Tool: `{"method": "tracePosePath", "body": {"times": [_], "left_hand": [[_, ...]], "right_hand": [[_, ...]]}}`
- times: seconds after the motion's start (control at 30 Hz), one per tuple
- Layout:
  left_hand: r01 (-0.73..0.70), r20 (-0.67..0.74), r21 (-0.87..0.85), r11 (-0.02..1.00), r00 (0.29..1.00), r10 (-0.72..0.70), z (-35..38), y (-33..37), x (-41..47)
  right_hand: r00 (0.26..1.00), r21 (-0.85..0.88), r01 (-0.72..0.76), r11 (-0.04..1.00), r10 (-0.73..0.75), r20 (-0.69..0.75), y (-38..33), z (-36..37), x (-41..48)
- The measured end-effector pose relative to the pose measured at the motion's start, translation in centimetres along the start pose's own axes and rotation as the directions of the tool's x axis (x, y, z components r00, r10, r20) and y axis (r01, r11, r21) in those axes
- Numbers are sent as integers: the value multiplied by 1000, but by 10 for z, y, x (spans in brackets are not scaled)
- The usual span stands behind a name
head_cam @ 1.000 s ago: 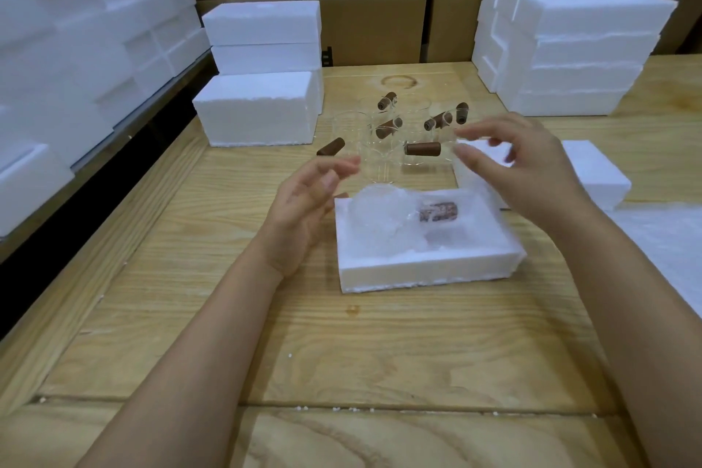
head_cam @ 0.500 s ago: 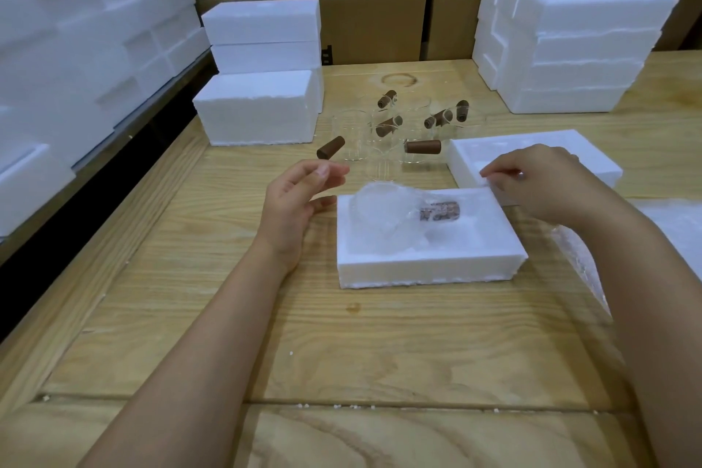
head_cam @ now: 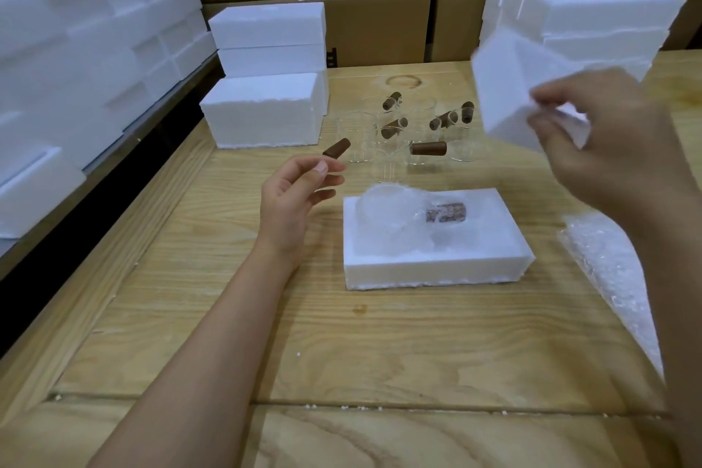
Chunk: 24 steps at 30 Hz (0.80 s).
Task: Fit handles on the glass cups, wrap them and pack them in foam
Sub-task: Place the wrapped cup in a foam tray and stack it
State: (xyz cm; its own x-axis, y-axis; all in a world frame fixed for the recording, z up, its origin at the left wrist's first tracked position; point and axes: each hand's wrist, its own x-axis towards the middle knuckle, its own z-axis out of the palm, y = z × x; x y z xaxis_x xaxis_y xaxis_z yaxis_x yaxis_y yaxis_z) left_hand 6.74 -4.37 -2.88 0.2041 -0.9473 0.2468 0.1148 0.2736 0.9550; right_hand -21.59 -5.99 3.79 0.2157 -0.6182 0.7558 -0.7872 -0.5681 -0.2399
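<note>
A white foam tray (head_cam: 437,266) lies on the wooden table in the middle. In its hollow sits a glass cup wrapped in bubble wrap (head_cam: 395,217), its brown handle (head_cam: 446,212) showing through. My right hand (head_cam: 607,152) grips a second foam half (head_cam: 509,95), lifted and tilted in the air at the upper right. My left hand (head_cam: 292,198) hovers left of the tray with fingers loosely spread, holding nothing. Behind the tray stand several clear glass cups (head_cam: 357,137) with brown handles (head_cam: 427,148).
Closed foam boxes (head_cam: 266,110) are stacked at the back left, and more foam (head_cam: 592,8) at the back right. A bubble wrap sheet (head_cam: 611,277) lies at the right. Cardboard cartons (head_cam: 372,23) line the back. Foam blocks (head_cam: 76,49) fill the left.
My right hand took hold of the foam half lying right of the tray and lifted it up, tilting it. My left hand stayed beside the tray.
</note>
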Motion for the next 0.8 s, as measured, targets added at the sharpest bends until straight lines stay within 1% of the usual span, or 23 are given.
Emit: {"method": "tracePosePath", "body": {"times": [0.03, 0.07, 0.1, 0.13, 0.17, 0.2, 0.23, 0.27, 0.3, 0.37, 0.43, 0.5, 0.53, 0.63, 0.67, 0.7, 0.8], "left_hand": [[-15, 4, 5, 1000, 1000, 15, 1, 2, 0], [-26, 10, 5, 1000, 1000, 26, 2, 4, 0], [-32, 21, 0, 999, 999, 32, 3, 6, 0], [-33, 38, -10, 999, 999, 33, 4, 8, 0], [-31, 66, -28, 999, 997, 32, 5, 11, -1], [-27, 106, -54, 998, 994, 33, 7, 13, -2], [-21, 152, -89, 996, 988, 34, 8, 15, -3], [-11, 190, -121, 993, 981, 34, 9, 18, -4], [-2, 206, -149, 989, 978, 34, 10, 20, -5], [10, 162, -196, 981, 987, 22, 11, 24, -6], [26, 75, -253, 967, 997, -7, 11, 26, -6], [36, 28, -271, 962, 999, -30, 11, 28, -6], [34, 20, -249, 968, 999, -30, 11, 28, -6], [-17, 51, -153, 988, 998, 25, 11, 32, -7], [-36, 79, -132, 991, 996, 47, 12, 34, -8], [-56, 110, -110, 992, 992, 68, 12, 35, -10], [-113, 163, -36, 993, 980, 118, 12, 36, -13]], "right_hand": [[996, 216, 4, 976, 15, -86, -8, -2, 1], [989, 467, 6, 884, 63, -131, -18, -2, 2], [982, 683, 6, 731, 125, -142, -28, -1, 4], [974, 834, 2, 551, 186, -126, -38, 1, 4], [968, 924, -22, 383, 241, -77, -47, 4, 3], [959, 970, -70, 232, 282, 2, -55, 8, 1], [946, 985, -130, 114, 313, 89, -62, 13, -2], [929, 982, -186, 29, 331, 166, -66, 17, -5], [912, 973, -232, -24, 343, 226, -68, 20, -8], [885, 951, -299, -79, 349, 308, -68, 22, -12], [873, 934, -350, -76, 336, 355, -63, 23, -15], [877, 924, -378, -61, 296, 378, -56, 22, -17], [879, 921, -381, -81, 278, 388, -52, 20, -17], [865, 900, -382, -209, 262, 428, -39, 9, -15], [853, 894, -395, -213, 275, 443, -35, 6, -14], [840, 886, -423, -188, 285, 462, -32, 3, -13], [794, 846, -532, -33, 329, 511, -27, 3, -14]]}}
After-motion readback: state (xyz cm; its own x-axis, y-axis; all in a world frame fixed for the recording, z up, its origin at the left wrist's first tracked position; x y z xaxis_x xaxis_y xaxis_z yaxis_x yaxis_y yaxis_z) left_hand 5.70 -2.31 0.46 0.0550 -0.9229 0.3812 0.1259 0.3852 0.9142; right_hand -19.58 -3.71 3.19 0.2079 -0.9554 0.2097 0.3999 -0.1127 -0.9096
